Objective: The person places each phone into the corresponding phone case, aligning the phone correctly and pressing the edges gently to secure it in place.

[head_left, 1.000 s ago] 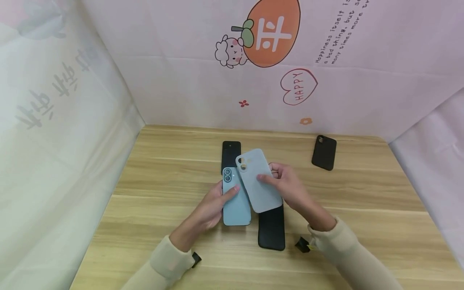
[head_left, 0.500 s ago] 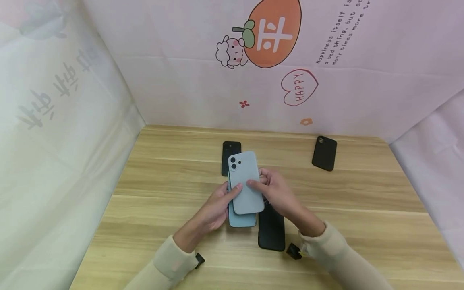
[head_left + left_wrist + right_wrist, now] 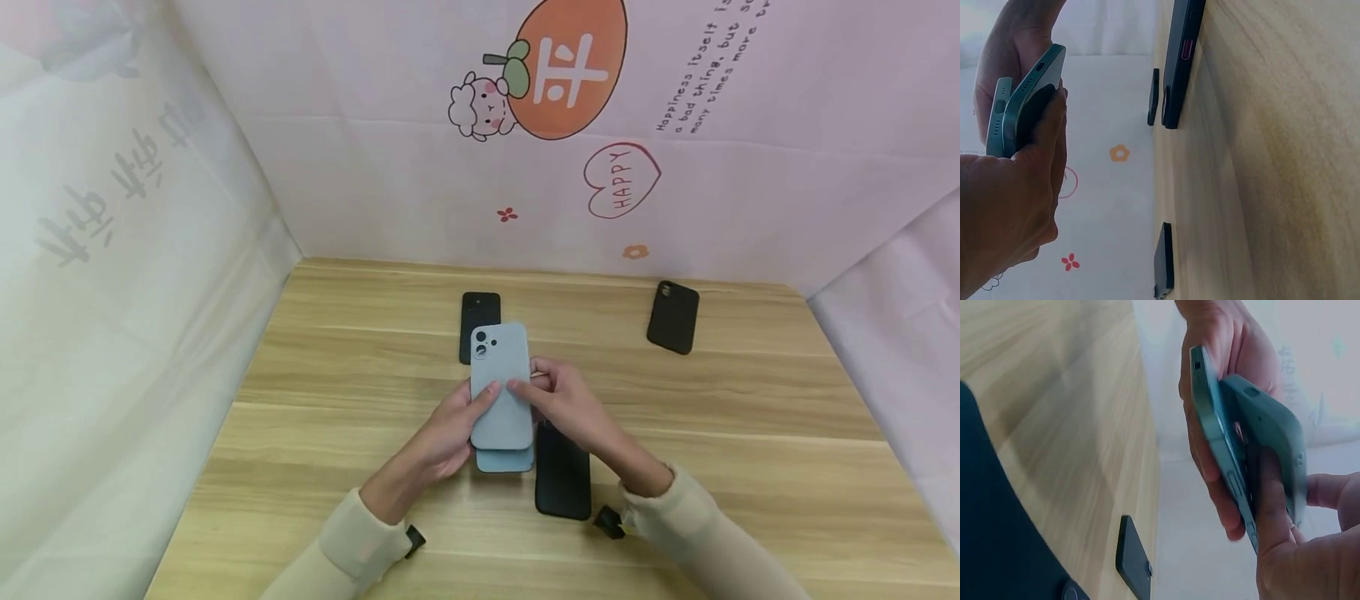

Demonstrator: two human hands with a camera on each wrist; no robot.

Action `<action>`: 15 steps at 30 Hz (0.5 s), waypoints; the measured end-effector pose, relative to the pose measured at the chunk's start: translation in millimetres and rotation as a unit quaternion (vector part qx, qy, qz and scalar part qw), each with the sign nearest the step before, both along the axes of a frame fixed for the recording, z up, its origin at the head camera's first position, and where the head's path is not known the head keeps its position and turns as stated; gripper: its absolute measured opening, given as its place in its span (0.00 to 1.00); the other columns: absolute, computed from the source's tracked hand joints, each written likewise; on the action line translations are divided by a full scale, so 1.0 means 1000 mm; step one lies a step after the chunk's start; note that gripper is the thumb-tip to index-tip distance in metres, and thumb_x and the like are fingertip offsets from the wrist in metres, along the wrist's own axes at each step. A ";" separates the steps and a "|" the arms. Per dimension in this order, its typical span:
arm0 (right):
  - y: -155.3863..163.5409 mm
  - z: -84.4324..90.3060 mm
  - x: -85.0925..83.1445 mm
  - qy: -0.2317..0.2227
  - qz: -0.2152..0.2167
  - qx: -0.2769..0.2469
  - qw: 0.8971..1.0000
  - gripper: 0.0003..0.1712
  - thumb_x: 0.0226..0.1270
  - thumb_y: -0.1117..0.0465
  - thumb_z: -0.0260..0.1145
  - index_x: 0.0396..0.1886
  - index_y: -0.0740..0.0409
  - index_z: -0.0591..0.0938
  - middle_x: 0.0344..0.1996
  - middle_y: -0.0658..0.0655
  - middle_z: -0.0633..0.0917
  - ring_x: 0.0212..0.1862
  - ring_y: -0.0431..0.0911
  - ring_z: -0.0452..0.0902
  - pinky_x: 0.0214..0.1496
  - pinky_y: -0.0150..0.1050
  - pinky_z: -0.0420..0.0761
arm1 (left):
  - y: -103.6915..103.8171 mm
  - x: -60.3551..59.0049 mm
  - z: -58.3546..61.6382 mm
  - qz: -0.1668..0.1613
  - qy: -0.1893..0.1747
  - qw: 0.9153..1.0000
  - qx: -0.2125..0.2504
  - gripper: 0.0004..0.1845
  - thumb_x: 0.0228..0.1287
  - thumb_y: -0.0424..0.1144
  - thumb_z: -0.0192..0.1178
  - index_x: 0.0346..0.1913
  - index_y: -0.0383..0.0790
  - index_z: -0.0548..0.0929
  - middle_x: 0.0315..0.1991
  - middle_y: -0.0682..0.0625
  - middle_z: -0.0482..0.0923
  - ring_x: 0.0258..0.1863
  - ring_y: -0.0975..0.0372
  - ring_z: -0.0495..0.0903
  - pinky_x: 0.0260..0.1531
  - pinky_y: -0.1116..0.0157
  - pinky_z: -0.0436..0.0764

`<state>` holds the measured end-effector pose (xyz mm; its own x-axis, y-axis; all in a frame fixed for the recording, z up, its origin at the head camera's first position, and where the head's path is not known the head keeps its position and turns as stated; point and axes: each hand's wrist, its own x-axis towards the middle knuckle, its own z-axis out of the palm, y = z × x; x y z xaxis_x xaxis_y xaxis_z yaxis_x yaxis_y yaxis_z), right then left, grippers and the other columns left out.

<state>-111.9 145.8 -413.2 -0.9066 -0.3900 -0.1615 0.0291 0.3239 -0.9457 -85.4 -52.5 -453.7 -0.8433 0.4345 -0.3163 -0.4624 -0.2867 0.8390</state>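
In the head view my left hand (image 3: 447, 429) holds a light-blue phone (image 3: 506, 461) from its left side, thumb lying on the pale blue phone case (image 3: 501, 421) above it. From the right, my right hand (image 3: 572, 404) pinches that case, thumb on its back and fingers underneath. The case covers most of the phone, with the phone's bottom end sticking out below. Seen in the right wrist view, the case (image 3: 1275, 419) and the phone (image 3: 1219, 431) lie at an angle with a gap between them, and right-hand fingers (image 3: 1269, 494) reach into it.
On the wooden table (image 3: 337, 350), a black phone-shaped thing (image 3: 562, 483) lies just right of the hands. Another black one (image 3: 478, 315) is behind them, partly covered. A black phone case (image 3: 672, 318) lies at the back right. Printed cloth walls (image 3: 375, 183) surround the table.
My right hand has brought the case leftward and over the phone, then slightly down toward me. Case and phone now line up nearly parallel. The left hand has shifted slightly right.
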 end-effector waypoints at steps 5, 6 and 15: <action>0.004 0.004 0.000 0.028 -0.015 0.023 0.999 0.19 0.78 0.62 0.66 0.58 0.72 0.78 0.33 0.63 0.92 0.31 0.51 0.91 0.35 0.46 0.91 | 0.000 0.000 0.000 0.002 0.005 1.000 0.003 0.29 0.88 0.44 0.46 0.82 0.41 0.57 0.73 0.37 0.71 0.72 0.47 0.72 0.73 0.43 0.71; 0.005 0.005 0.001 0.034 -0.017 0.025 0.999 0.19 0.78 0.63 0.66 0.58 0.72 0.78 0.33 0.63 0.92 0.31 0.51 0.91 0.34 0.45 0.91 | 0.000 0.000 0.000 0.002 0.005 1.000 0.004 0.29 0.88 0.44 0.46 0.82 0.41 0.57 0.73 0.37 0.71 0.72 0.47 0.72 0.73 0.44 0.71; 0.010 0.010 0.001 0.183 -0.051 0.112 0.975 0.14 0.72 0.64 0.73 0.52 0.66 0.84 0.26 0.56 0.87 0.24 0.45 0.82 0.24 0.35 0.83 | -0.002 0.002 0.001 -0.011 -0.002 1.000 0.015 0.28 0.88 0.43 0.46 0.83 0.42 0.57 0.71 0.39 0.75 0.69 0.48 0.78 0.72 0.46 0.73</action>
